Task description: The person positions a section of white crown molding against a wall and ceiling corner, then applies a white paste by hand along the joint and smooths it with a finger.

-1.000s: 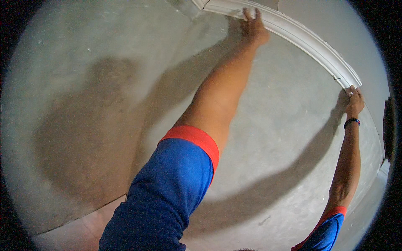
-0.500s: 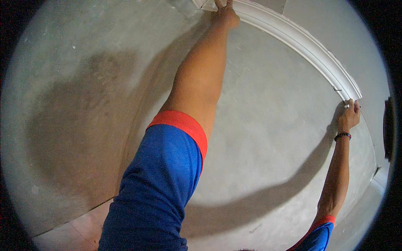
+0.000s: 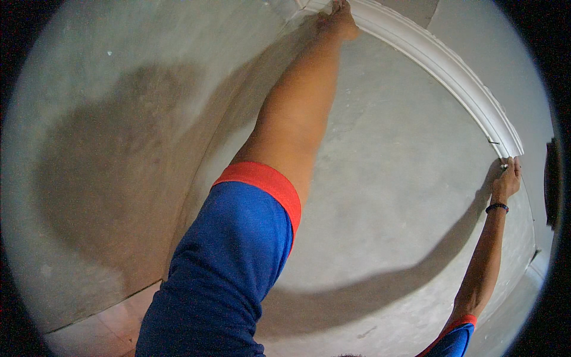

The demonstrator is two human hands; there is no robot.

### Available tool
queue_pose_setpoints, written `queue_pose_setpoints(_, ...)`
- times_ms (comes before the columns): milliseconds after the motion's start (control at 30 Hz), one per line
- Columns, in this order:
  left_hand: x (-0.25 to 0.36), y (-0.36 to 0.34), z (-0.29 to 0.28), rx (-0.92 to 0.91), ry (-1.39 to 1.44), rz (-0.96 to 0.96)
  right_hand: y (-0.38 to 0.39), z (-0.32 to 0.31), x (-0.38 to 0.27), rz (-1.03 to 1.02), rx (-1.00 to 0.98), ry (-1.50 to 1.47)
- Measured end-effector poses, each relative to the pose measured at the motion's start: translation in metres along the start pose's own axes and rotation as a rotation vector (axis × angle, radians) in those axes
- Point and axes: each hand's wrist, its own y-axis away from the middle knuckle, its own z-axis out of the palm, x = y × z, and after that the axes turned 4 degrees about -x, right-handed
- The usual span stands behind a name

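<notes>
A long white moulding (image 3: 443, 62) runs along the top of the grey wall (image 3: 392, 160), curved by the lens. My left hand (image 3: 340, 22) is raised to its left part, fingers closed on it and partly hidden at the top. My right hand (image 3: 508, 175) is at the moulding's right end, fingertips pinched around a small white piece too small to name. A thin dark nail or pin (image 3: 493, 142) sticks out of the lower edge just left of that hand. Both forearms reach up from the lower edge, casting shadows on the wall.
A second grey wall (image 3: 83, 95) meets the first at a vertical corner on the left. Pale pink tiles (image 3: 95, 327) show at lower left. A pale grey surface (image 3: 476, 53) lies above the moulding; a dark shape (image 3: 550, 178) sits at the right rim.
The moulding's right end and my right hand now appear lower in the picture. My left hand moved leftward, then slightly back rightward; its raised, spread fingers are now closer together.
</notes>
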Motion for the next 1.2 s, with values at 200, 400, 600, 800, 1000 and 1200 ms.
queue_pose_setpoints(200, 0.013, 0.013, -0.008, -0.027, 0.125, -0.029, -0.006, -0.004, 0.005, 0.077, -0.001, -0.118)
queue_pose_setpoints(400, -0.001, 0.006, -0.014, -0.036, -0.018, -0.032, 0.011, 0.015, -0.015, 0.041, 0.033, -0.124)
queue_pose_setpoints(600, 0.018, 0.026, -0.03, -0.09, 0.001, -0.13, 0.012, 0.005, -0.017, 0.003, 0.025, -0.034)
queue_pose_setpoints(800, 0.013, 0.027, -0.021, -0.083, 0.031, -0.102, 0.023, 0.008, -0.028, -0.029, 0.087, 0.007)
queue_pose_setpoints(1000, -0.035, -0.02, 0.013, 0.132, 0.288, -0.055, 0.017, 0.018, -0.034, -0.09, 0.094, 0.106)
queue_pose_setpoints(1200, -0.012, 0.008, -0.014, -0.06, 0.57, -0.095, 0.028, 0.011, -0.038, -0.043, 0.106, 0.109)
